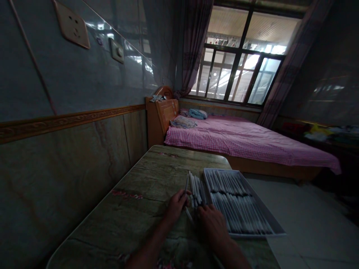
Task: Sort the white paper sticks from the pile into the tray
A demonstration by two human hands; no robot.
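Observation:
My left hand (178, 202) is closed around a thin pen-like stick (186, 184) that points up and away. Just right of it, a small pile of white and grey sticks (197, 188) lies on the wood-patterned table (151, 175). My right hand (211, 218) rests at the near end of this pile, its fingers bent and partly hidden; what they grip is unclear. Another pale stick (189, 215) lies at a slant between my hands. A shallow white tray (265, 207) on the right holds two rows of similar sticks and reaches past the table's right edge.
Beyond the table stands a bed (238, 136) with a pink checked cover and a wooden headboard (157, 119). A tiled wall (70, 168) runs along the left. Tiled floor (283, 198) shows at the right, with cluttered items (319, 132) farther back.

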